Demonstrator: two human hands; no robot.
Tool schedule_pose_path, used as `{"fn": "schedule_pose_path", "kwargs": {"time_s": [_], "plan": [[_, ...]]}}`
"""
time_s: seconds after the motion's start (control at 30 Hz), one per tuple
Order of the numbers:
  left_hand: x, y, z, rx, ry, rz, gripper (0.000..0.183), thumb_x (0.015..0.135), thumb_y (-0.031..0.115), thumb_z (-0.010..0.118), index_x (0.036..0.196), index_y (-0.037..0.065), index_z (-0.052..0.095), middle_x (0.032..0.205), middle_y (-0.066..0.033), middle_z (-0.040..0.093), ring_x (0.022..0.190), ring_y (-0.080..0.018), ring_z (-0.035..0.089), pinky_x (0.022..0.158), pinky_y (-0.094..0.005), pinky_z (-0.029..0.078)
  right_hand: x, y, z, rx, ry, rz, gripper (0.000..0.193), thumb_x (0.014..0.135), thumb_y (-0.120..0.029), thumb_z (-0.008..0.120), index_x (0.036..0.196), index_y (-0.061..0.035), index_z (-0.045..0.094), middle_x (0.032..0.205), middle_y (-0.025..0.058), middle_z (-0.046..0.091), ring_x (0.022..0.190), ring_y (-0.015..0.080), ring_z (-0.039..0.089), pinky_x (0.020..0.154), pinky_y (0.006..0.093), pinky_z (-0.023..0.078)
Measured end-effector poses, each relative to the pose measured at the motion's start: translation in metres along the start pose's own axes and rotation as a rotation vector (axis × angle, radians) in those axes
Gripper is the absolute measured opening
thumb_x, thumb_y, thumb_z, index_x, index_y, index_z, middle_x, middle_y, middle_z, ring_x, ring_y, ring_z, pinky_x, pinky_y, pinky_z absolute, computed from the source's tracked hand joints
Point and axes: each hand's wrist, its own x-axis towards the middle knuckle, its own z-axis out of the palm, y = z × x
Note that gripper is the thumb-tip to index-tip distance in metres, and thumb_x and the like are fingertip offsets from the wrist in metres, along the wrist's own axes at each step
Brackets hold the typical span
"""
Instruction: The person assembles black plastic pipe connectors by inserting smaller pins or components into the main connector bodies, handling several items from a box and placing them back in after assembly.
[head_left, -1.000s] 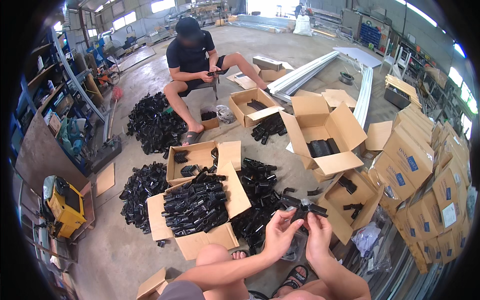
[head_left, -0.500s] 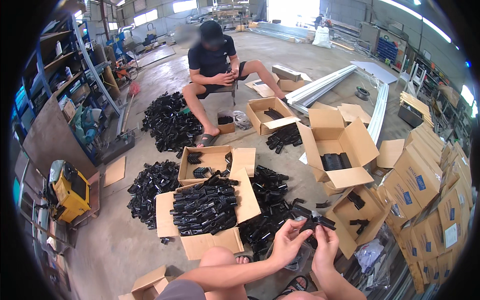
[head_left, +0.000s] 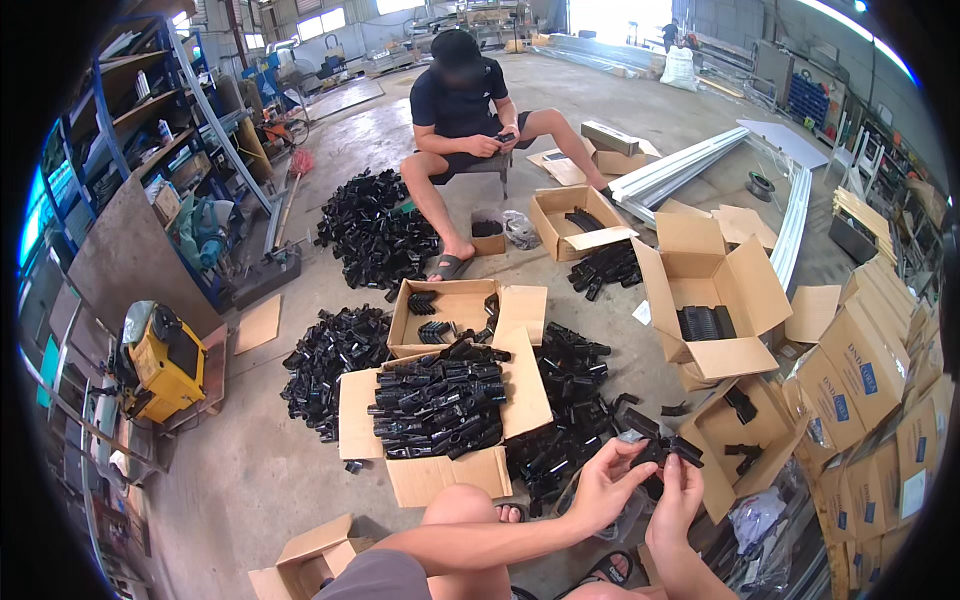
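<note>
Both my hands hold one black angular plastic fitting (head_left: pixel 655 450) in front of my right knee. My left hand (head_left: pixel 606 486) pinches its left side with thumb and fingers. From below, my right hand (head_left: pixel 677 507) grips its right end, the thumb close to my left thumb. Fingers cover much of the fitting. Just beyond my hands lies a loose pile of similar black fittings (head_left: pixel 572 375). An open carton (head_left: pixel 725 440) with a few black pieces inside stands to their right. Left of my hands, a carton (head_left: pixel 450 478) is heaped with black fittings.
Across from me a seated person (head_left: pixel 462 110) handles a small black part. More fitting piles (head_left: pixel 375 230) lie on the floor. Open cartons (head_left: pixel 715 255) stand ahead, stacked cartons (head_left: pixel 845 375) at right. A yellow machine (head_left: pixel 165 360) stands at left; long white profiles (head_left: pixel 680 170) lie behind.
The whole view has shifted, so the scene sits farther right in the picture. My hands still hold the black fitting in nearly the same grip. The seated person's hands have moved slightly.
</note>
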Motion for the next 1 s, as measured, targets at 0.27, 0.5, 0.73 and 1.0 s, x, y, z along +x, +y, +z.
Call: {"fn": "schedule_pose_path", "kwargs": {"time_s": [0.27,0.5,0.73,1.0], "plan": [[0.002,0.001,0.002,0.033,0.007,0.05,0.026,0.089,-0.003,0.07,0.112,-0.001,0.058,0.122,-0.0094,0.062,0.115,-0.0116,0.057,0.101,-0.0267,0.049,-0.007,-0.005,0.007,0.111,0.045,0.001,0.018,0.098,-0.005,0.058,0.115,0.0006,0.061,0.114,0.0076,0.064,0.104,0.0135,0.06,0.092,0.0287,0.046],[-0.001,0.009,0.002,0.015,0.008,0.037,0.025,0.089,-0.004,0.07,0.111,-0.002,0.058,0.12,-0.0096,0.063,0.114,-0.0124,0.058,0.1,-0.0267,0.049,-0.007,-0.002,0.006,0.065,0.057,0.033,0.02,0.095,-0.003,0.061,0.115,0.001,0.059,0.115,0.0077,0.062,0.107,0.013,0.058,0.095,0.0278,0.046],[0.001,0.005,0.002,0.007,-0.01,0.031,0.025,0.089,-0.004,0.069,0.112,-0.002,0.058,0.12,-0.0107,0.063,0.114,-0.0125,0.058,0.099,-0.0272,0.05,-0.007,0.001,0.001,0.059,0.04,0.031,0.021,0.095,-0.003,0.061,0.116,0.001,0.059,0.116,0.008,0.061,0.108,0.0138,0.057,0.097,0.0282,0.045],[-0.002,0.005,0.005,-0.041,-0.008,0.018,0.027,0.089,-0.004,0.069,0.114,-0.003,0.057,0.121,-0.0105,0.062,0.115,-0.0125,0.058,0.1,-0.0272,0.05,-0.011,-0.003,0.006,0.046,0.028,-0.026,0.019,0.097,-0.003,0.058,0.116,0.0007,0.059,0.114,0.0073,0.062,0.106,0.0132,0.058,0.094,0.0274,0.046]]}}
